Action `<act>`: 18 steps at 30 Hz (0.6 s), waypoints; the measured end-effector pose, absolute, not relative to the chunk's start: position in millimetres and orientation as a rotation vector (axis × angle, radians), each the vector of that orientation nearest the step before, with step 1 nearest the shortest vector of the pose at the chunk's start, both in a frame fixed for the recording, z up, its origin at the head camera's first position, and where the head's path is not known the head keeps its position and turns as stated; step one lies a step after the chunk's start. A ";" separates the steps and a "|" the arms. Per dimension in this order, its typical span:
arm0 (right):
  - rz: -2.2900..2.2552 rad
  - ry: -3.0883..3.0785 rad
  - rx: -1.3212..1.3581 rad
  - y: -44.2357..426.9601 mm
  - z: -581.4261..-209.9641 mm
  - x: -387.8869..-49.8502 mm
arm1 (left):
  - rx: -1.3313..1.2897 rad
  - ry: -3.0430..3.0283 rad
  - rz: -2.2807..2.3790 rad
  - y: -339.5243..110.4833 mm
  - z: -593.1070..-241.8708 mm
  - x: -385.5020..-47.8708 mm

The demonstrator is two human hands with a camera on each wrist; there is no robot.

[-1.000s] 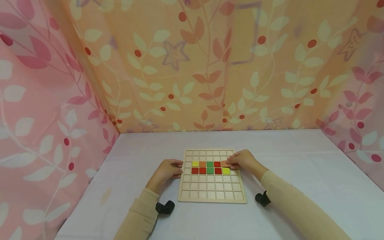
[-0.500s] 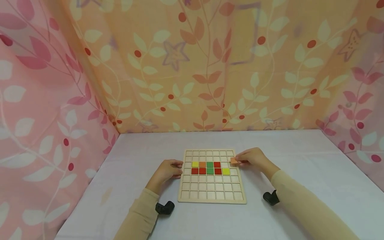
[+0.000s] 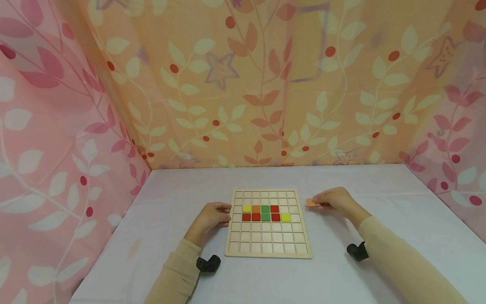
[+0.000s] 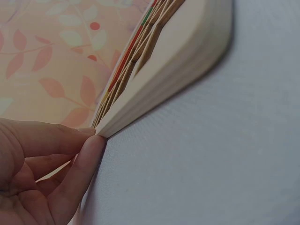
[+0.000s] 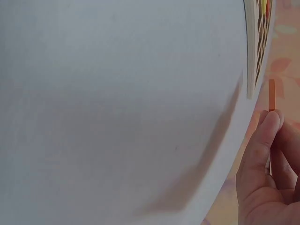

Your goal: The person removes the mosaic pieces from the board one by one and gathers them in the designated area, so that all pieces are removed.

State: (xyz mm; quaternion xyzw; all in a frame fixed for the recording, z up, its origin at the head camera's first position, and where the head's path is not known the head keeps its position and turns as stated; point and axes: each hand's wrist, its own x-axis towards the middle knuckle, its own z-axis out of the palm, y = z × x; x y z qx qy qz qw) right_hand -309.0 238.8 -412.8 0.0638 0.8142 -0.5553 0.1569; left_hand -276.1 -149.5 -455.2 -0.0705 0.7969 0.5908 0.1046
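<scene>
A wooden grid board (image 3: 268, 249) lies on the table, with two rows of coloured square tiles, among them a yellow tile (image 3: 286, 217) and a red tile (image 3: 274, 208). The left hand (image 3: 209, 216) rests its fingertips against the board's left edge; in the left wrist view the fingers of that hand (image 4: 51, 171) touch the board's rim (image 4: 164, 86). To the right of the board, the right hand (image 3: 337, 202) pinches an orange tile (image 3: 310, 202). The right wrist view shows the hand (image 5: 269, 164) holding this tile (image 5: 272, 93) edge-on between thumb and finger, off the table.
The table (image 3: 182, 185) has a pale cloth. Behind it hangs an orange patterned curtain (image 3: 250, 84), with a pink one (image 3: 41, 126) at the left side. Small black devices sit at the left wrist (image 3: 209, 264) and at the right wrist (image 3: 357, 251).
The right hand has lifted the orange tile out of the upper row and carried it rightward past the board's edge, which bares a square. The left hand has stayed in place.
</scene>
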 end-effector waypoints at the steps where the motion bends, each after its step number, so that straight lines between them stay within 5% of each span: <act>1: -1.592 2.328 0.181 241.6 -413.2 -309.3 | -0.202 2.351 1.742 -149.7 -455.3 -276.0; 18: -1.635 2.223 0.263 263.3 -420.2 -318.1 | -0.209 2.352 1.749 -149.5 -453.2 -274.3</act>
